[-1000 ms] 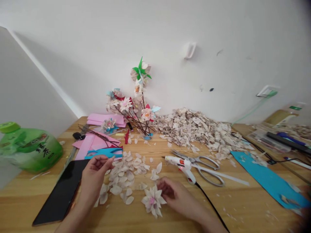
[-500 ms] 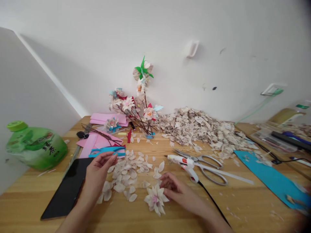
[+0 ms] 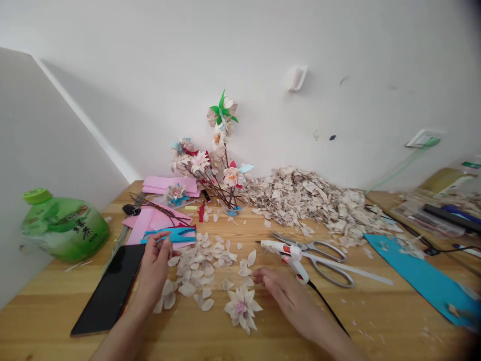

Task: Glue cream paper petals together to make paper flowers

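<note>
A pale petal flower with a pinkish centre (image 3: 241,307) lies on the wooden table. Just right of it is my right hand (image 3: 280,291), fingers loosely curled and apart, holding nothing. My left hand (image 3: 155,253) hovers near the blue paper strips (image 3: 176,234), its fingers bent toward the thumb; whether something small is between them is too unclear to tell. Loose whitish petals (image 3: 199,265) spread between the hands. Beyond my right hand lies a white glue gun (image 3: 287,252) with its black cable, resting against silver scissors (image 3: 332,264).
At left are a green bottle (image 3: 65,225) and a black phone-like slab (image 3: 108,288). Behind stand flowers on twigs (image 3: 221,168) and pink paper (image 3: 171,185), beside a large petal heap (image 3: 308,200). A blue sheet (image 3: 417,273) lies at right.
My right hand has drawn slightly away from the flower and its fingers have straightened a little. The fingers of my left hand have bent more. The view has shifted slightly.
</note>
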### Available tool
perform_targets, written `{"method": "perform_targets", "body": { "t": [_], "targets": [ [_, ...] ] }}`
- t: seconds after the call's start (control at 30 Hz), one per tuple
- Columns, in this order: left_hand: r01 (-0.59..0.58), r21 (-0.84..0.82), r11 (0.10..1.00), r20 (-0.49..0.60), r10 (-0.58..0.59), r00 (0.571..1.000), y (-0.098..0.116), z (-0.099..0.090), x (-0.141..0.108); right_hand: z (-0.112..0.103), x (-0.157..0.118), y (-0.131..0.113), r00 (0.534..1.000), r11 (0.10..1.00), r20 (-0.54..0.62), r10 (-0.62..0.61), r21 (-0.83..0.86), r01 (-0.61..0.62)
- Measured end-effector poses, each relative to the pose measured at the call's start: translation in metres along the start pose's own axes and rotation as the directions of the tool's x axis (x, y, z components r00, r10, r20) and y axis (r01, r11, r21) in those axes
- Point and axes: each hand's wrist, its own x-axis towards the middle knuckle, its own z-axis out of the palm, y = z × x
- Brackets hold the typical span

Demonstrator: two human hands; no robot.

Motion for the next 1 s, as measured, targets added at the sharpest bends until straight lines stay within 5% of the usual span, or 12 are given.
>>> {"method": "perform_targets", "body": {
  "t": [0.4,0.53,0.9,1.0],
  "targets": [
    [-0.107,0.13,0.986,0.132,0.089,0.987,-0.001,0.0,0.0,-0.014,0.028,-0.031,0.996,0.965,0.005,-0.089,-0.245,0.088],
    [-0.192,0.214,0.958,0.22,0.144,0.965,-0.006,0.001,-0.003,-0.009,0.053,-0.051,0.988,0.953,0.101,-0.116,-0.27,0.139],
    [-0.447,0.432,0.784,0.676,0.048,0.736,-0.005,0.003,-0.023,0.025,0.103,-0.04,0.976,0.976,0.216,-0.018,-0.208,0.064],
    [-0.47,0.466,0.75,0.682,0.033,0.73,-0.005,0.004,-0.025,0.032,0.11,-0.032,0.97,0.994,0.241,0.001,-0.109,0.026]
  ]
}}
